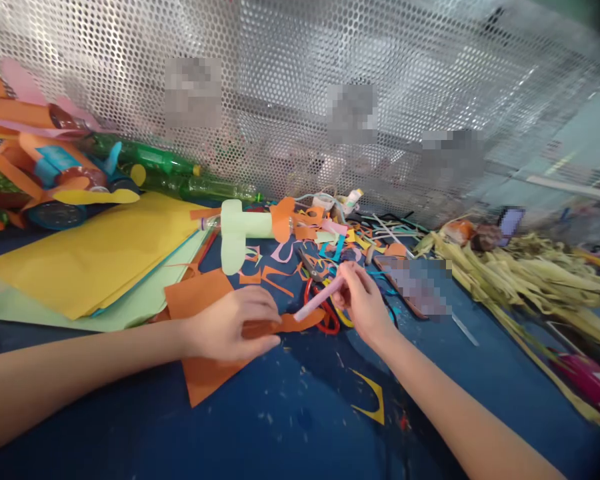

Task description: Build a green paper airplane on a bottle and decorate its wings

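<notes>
1. The right hand (363, 300) is holding a thin, pale pink stick (313, 305). Its grip is closing around the top end, thumb and fingers together on it. The long part is sticking out freely, so the tip should be easy to steer.

2. The stick is slanting down to the left. Its low end is showing right over a wavy orange paper shape (303, 321) lying on the dark blue table (300, 413). I cannot tell if they are touching.

3. The left hand (235, 323) is resting over a flat orange paper sheet (205, 373). Its grip is looking loose, with thumb and fingertips apart and orange paper showing between them.

4. For neat work, the left fingertips should be pressing the wavy shape flat, so it is not sliding or curling. They should be leaving room for the stick's tip.

5. The right hand should be moving gently, because thin paper may be bending under a hard push.

6. Red-handled scissors (308, 293) are lying just beside the stick, so the right hand should be watching out for bumps.
</notes>
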